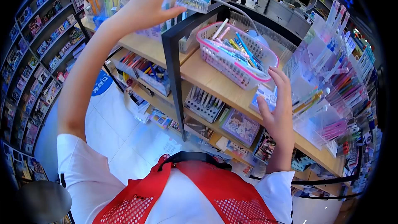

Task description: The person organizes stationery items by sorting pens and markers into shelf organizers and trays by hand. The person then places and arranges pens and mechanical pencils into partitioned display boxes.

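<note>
My left hand (159, 6) is raised at the upper middle, its thumb and fingers spread apart. The slatted head of a white gooseneck lamp or fan (192, 2) is right beside its thumb; whether they touch I cannot tell. The bent neck runs down behind a white plastic basket with a pink rim (232, 68), which stands on the wooden shelf top (195, 68) full of pens (246, 49). At the basket's right end is my right hand (277, 108), thumb and fingers apart, fingertips close to the rim. A blue-and-white package (265, 96) lies behind that hand.
A black metal frame post (176, 87) rises between the two shelf units. Clear pen racks (327, 74) crowd the right side. Lower shelves hold a pen tray (204, 103) and a purple picture box (240, 127). Dark wall shelving (37, 45) lines the left, beyond the tiled floor (112, 128).
</note>
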`<state>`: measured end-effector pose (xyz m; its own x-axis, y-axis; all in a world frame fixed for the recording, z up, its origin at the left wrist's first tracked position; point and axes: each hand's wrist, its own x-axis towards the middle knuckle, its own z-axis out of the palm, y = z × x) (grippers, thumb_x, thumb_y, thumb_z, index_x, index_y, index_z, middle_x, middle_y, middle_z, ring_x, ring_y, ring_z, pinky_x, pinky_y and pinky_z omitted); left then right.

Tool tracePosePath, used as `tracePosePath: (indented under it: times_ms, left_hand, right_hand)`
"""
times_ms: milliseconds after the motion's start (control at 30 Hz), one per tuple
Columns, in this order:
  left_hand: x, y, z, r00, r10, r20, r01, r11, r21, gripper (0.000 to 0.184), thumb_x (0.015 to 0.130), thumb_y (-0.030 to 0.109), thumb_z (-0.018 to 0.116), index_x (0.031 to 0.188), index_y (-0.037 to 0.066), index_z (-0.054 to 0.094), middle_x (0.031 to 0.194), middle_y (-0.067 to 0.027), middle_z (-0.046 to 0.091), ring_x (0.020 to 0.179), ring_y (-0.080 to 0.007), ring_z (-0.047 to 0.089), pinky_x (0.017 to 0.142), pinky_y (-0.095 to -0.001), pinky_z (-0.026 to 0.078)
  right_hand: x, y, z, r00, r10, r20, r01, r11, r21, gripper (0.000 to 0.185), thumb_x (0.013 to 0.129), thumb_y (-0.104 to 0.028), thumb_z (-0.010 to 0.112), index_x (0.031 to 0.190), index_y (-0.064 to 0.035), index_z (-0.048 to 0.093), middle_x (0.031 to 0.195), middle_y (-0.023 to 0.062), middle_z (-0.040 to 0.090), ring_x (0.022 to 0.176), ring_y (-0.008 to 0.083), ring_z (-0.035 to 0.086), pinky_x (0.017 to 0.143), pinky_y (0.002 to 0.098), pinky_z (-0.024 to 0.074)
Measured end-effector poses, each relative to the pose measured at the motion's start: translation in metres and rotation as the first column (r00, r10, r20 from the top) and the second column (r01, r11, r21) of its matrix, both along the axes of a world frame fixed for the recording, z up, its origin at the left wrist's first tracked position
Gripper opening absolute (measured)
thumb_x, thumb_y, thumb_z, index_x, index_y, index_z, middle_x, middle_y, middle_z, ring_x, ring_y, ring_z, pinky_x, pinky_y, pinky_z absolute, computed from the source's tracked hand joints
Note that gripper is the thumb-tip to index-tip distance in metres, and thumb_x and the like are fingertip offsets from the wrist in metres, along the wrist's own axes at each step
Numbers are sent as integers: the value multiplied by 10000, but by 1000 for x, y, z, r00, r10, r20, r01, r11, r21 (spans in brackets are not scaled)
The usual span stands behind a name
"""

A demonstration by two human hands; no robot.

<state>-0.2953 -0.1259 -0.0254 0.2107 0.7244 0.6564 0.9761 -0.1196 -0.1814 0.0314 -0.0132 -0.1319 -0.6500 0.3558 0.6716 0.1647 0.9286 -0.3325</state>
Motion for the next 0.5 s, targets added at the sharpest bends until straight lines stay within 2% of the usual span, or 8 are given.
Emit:
tracePosePath:
  times_ms: [133,233,267,333,367,400,433,500]
  left_hand:
    - [-38,57,-5,996,-74,54,85,963,-256,617,761,73,656,1319,131,399,1331,-140,447,1238,-324,411,1011,-369,359]
    - [-36,75,-2,995,-50,91,79,933,-352,608,738,121,694,1286,130,430,1183,-141,507,1101,-323,507,924,-388,418]
    - [-42,82,-3,994,-103,49,113,943,-312,601,716,104,703,1265,132,458,1095,-143,532,1067,-314,520,883,-389,432]
    - [-42,87,5,990,-86,-112,53,962,-267,591,699,94,705,1245,142,483,1068,-146,542,1058,-314,527,869,-374,439]
    - [-40,87,10,979,-79,-187,30,968,-248,587,691,89,706,1236,147,495,1055,-148,548,1054,-314,530,862,-367,442]
    - [-38,90,18,985,-41,-166,-13,950,-312,595,684,10,678,1237,136,497,1223,-133,516,1103,-309,512,942,-363,416]
    - [-37,95,25,991,-101,-90,65,939,-339,588,695,20,683,1239,143,501,1231,-123,518,1114,-292,512,944,-355,414]
    - [-36,105,40,976,-206,64,215,904,-370,573,715,40,694,1244,156,507,1247,-105,522,1134,-258,512,950,-339,409]
  right_hand:
    - [-15,1,31,996,-16,93,12,999,40,623,723,-36,660,1278,11,381,1300,214,398,1204,386,398,1015,404,330]
    - [-31,-3,61,997,-73,5,71,985,159,568,763,-40,595,1291,-5,388,1304,201,426,1202,347,443,1012,384,341]
    - [-42,0,69,990,-138,-28,140,979,150,533,784,-65,584,1277,12,395,1278,218,445,1170,357,468,989,388,365]
    - [-69,19,87,958,-275,-79,282,953,108,477,826,-114,561,1249,47,409,1226,251,482,1107,376,519,943,395,411]
    - [-82,43,87,924,-381,-14,376,904,201,417,831,-124,549,1189,60,439,1122,246,527,981,395,566,844,423,461]
    - [-96,73,85,873,-486,41,453,840,298,365,836,-134,536,1130,72,468,1017,242,572,854,414,614,744,452,510]
    - [-108,97,89,771,-568,288,512,822,250,319,812,-106,526,1064,89,526,962,253,604,839,405,630,738,441,524]
    - [-124,142,83,647,-565,512,541,813,214,331,793,-173,555,974,98,609,909,251,639,840,396,627,753,431,508]
